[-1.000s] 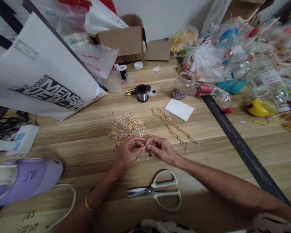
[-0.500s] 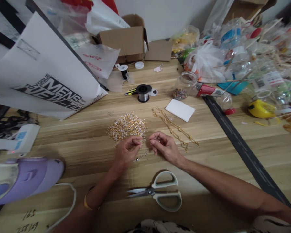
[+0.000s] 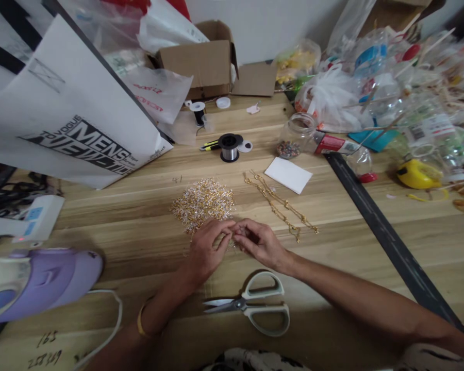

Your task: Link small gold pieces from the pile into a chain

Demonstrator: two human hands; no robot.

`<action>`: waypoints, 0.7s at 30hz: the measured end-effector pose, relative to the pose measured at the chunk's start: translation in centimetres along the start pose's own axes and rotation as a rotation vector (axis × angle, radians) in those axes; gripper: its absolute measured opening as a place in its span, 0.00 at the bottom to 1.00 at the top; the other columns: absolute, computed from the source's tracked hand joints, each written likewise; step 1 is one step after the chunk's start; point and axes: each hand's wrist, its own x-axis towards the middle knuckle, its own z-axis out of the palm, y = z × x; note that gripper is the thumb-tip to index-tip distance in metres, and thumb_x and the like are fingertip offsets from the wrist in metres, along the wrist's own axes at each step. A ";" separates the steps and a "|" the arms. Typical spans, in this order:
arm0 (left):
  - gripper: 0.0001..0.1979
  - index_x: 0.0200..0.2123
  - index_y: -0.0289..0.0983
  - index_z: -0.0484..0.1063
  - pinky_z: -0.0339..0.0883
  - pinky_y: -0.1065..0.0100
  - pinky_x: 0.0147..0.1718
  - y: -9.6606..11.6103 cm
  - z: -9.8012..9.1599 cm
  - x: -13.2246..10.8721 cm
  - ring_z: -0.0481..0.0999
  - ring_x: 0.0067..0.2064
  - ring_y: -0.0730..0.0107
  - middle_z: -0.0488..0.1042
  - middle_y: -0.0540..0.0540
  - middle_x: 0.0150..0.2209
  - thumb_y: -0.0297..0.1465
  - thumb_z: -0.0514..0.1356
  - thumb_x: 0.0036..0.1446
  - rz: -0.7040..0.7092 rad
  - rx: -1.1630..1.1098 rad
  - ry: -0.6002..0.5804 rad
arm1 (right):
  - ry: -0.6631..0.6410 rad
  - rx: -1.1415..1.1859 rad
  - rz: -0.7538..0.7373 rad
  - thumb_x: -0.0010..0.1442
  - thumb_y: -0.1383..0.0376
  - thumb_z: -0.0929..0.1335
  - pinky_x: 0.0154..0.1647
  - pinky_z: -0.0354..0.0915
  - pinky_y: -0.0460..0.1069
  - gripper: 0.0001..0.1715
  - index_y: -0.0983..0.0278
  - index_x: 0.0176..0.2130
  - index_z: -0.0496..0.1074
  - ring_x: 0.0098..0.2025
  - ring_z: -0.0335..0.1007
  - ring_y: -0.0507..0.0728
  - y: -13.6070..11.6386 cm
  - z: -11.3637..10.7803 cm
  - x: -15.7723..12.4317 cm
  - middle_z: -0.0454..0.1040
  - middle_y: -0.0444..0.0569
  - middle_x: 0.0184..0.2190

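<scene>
Both hands meet at the middle of the table [image 3: 332, 242], fingertips together. Left hand [image 3: 206, 247] and right hand [image 3: 257, 241] each curl thumb and forefinger around a small gold piece [image 3: 232, 238] held between them; it is too small to tell its shape, and most of it is hidden by the fingers. Both pinches sit just near of the pile [image 3: 203, 200], almost touching its near edge.

That pile is a loose heap of tiny gold and silvery-white findings, glinting, spread in a rough oval on the bare wood. Right of it lie two gold chains [image 3: 280, 206], side by side, running from far left to near right, with their near ends just beyond the right hand's knuckles.

Scissors [image 3: 255, 305] with pale grey handles lie near of the hands, blades pointing left, shut or nearly so. Farther off, beyond the pile, stands a black spool [image 3: 229, 147] of silvery wire, and right of that a glass jar [image 3: 294, 135] on its side with coloured beads inside. A white card [image 3: 288, 174] lies flat between jar and chains. At far left leans a big white bag [image 3: 62, 118] with black lettering (it reads upside down), and a lilac appliance [image 3: 38, 281] sits at the near left edge. A gold bangle [image 3: 140, 325] circles the left wrist.
</scene>
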 end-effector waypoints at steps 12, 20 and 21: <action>0.08 0.39 0.39 0.73 0.66 0.69 0.38 -0.2 0.1 0.0 0.75 0.35 0.69 0.77 0.47 0.33 0.25 0.57 0.55 0.019 -0.048 -0.018 | -0.006 0.019 0.039 0.62 0.59 0.64 0.22 0.56 0.43 0.10 0.65 0.36 0.66 0.21 0.57 0.48 0.2 0.0 0.1 0.62 0.40 0.21; 0.07 0.37 0.38 0.74 0.66 0.70 0.37 -0.3 0.1 0.0 0.74 0.34 0.69 0.77 0.47 0.31 0.25 0.58 0.55 -0.007 -0.065 -0.017 | -0.008 0.003 0.041 0.63 0.59 0.63 0.23 0.56 0.43 0.11 0.65 0.35 0.65 0.21 0.57 0.48 0.5 0.0 0.0 0.61 0.40 0.21; 0.07 0.37 0.38 0.74 0.66 0.70 0.37 -0.3 0.1 0.0 0.74 0.34 0.70 0.77 0.47 0.31 0.25 0.58 0.55 -0.007 -0.065 -0.018 | -0.013 -0.001 0.039 0.63 0.60 0.63 0.23 0.56 0.43 0.11 0.65 0.35 0.65 0.22 0.57 0.48 0.5 0.0 0.0 0.62 0.41 0.21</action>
